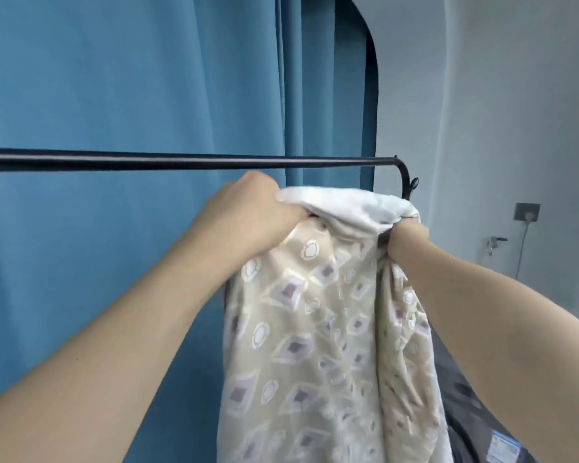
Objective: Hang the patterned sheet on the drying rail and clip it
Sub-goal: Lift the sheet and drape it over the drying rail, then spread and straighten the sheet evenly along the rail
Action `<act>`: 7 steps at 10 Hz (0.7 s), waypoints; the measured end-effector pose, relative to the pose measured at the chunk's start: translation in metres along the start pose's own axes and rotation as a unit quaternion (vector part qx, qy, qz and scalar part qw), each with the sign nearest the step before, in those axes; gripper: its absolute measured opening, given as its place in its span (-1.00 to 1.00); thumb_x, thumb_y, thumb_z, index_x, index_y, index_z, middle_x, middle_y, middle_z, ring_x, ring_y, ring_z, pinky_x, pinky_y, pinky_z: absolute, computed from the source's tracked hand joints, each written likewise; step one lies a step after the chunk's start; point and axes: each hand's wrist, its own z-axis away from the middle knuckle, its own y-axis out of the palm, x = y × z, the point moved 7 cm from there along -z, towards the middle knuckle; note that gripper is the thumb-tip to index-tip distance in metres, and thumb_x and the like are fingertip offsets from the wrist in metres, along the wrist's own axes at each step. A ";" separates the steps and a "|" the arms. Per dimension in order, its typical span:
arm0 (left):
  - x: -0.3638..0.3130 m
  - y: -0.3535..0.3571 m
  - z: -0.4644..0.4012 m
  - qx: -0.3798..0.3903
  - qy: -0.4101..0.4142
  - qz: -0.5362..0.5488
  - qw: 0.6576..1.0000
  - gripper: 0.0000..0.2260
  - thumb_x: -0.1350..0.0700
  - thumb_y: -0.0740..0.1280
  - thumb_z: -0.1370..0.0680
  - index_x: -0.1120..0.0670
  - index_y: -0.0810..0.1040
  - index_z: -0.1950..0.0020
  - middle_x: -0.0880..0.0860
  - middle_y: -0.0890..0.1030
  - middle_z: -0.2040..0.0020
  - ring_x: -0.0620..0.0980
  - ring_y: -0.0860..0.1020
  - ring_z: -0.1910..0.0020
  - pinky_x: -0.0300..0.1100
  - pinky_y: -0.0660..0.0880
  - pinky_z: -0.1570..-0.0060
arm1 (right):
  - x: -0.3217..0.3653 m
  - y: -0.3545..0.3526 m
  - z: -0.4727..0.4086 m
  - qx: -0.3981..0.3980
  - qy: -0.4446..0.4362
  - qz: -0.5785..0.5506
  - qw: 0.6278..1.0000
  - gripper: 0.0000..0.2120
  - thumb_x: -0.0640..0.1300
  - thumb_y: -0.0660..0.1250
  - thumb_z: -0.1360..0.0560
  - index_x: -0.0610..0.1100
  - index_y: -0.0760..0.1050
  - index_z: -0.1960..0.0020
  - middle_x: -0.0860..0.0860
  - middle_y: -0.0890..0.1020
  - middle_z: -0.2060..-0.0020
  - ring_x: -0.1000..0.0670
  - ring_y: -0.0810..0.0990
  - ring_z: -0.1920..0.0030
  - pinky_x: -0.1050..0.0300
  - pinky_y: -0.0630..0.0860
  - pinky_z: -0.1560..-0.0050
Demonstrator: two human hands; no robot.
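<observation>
The patterned sheet, beige with white and mauve shapes and a white underside, hangs bunched from both my hands just below the black drying rail. My left hand grips the sheet's top edge at its left. At the right my right hand clutches the same bunched edge, its fingers mostly hidden by cloth. The white folded top lies a little under the rail, near its bent right end. No clip is in view.
A blue curtain hangs close behind the rail. A grey wall stands to the right with a socket and a tap. Dark grey fabric lies low at the right.
</observation>
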 end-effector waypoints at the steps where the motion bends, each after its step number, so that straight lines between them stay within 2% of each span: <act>1: -0.017 -0.066 0.009 -0.173 0.050 -0.041 0.983 -0.82 0.06 0.20 -0.51 0.11 0.40 0.25 0.09 0.61 0.15 0.20 0.45 0.18 -0.09 0.29 0.30 | 0.027 -0.002 0.023 -0.057 0.010 -0.040 0.998 -0.63 -0.15 0.11 -0.56 -0.24 0.42 -0.31 -0.16 0.54 -0.23 -0.20 0.53 -0.19 0.13 0.45 -0.08; 2: 0.014 -0.050 0.015 -0.130 0.011 -0.128 0.983 -0.85 0.07 0.17 -0.55 0.09 0.40 0.18 0.15 0.60 -0.01 0.20 0.43 0.13 -0.10 0.27 0.20 | 0.025 0.027 0.039 0.126 0.016 0.145 0.981 -0.64 -0.14 0.15 -0.60 -0.27 0.44 -0.33 -0.20 0.54 -0.21 -0.18 0.54 -0.18 0.08 0.44 -0.05; 3: 0.037 -0.064 0.018 -0.149 -0.019 -0.126 0.981 -0.88 0.12 0.14 -0.56 0.08 0.37 0.16 0.15 0.53 0.07 0.17 0.36 0.15 -0.08 0.25 0.20 | 0.000 0.033 0.068 0.272 0.081 0.386 0.878 -0.71 -0.11 0.20 -0.63 -0.28 0.49 -0.22 -0.23 0.52 -0.23 -0.18 0.50 -0.21 0.02 0.37 -0.27; 4: 0.028 -0.087 0.010 -0.188 -0.010 -0.060 0.980 -0.83 0.18 0.11 -0.55 0.09 0.29 0.25 0.08 0.43 0.24 0.19 0.36 0.16 -0.07 0.25 0.22 | 0.011 0.027 0.086 0.381 0.131 0.417 0.815 -0.76 -0.10 0.27 -0.59 -0.28 0.58 0.00 -0.23 0.60 -0.12 -0.14 0.56 -0.06 0.01 0.44 -0.22; 5: 0.017 -0.080 0.001 -0.168 -0.019 0.084 0.982 -0.84 0.26 0.08 -0.52 0.10 0.28 0.25 0.06 0.41 0.27 0.21 0.40 0.14 -0.08 0.22 0.31 | 0.055 0.026 0.093 0.443 0.112 0.337 0.823 -0.68 0.00 0.37 -0.53 -0.26 0.61 -0.09 -0.21 0.67 -0.02 -0.17 0.65 -0.03 -0.10 0.52 -0.22; 6: 0.015 -0.106 -0.016 -0.236 -0.061 0.162 0.956 -0.90 0.22 0.07 -0.55 0.13 0.34 0.12 0.19 0.53 0.01 0.25 0.47 -0.01 -0.11 0.23 0.24 | 0.092 0.025 0.086 0.395 0.013 0.212 0.894 -0.58 0.11 0.42 -0.44 -0.17 0.54 -0.13 -0.13 0.68 0.06 -0.13 0.68 0.12 -0.04 0.60 0.01; 7: 0.005 -0.188 -0.028 -0.403 -0.006 -0.001 0.915 -0.82 0.09 0.12 -0.59 0.14 0.35 -0.13 0.13 0.47 0.12 0.21 0.39 0.16 -0.06 0.23 0.24 | 0.138 0.001 0.059 0.252 -0.081 0.009 0.964 -0.51 0.23 0.36 -0.46 -0.10 0.44 -0.21 -0.07 0.61 -0.02 -0.08 0.62 0.11 0.09 0.55 0.09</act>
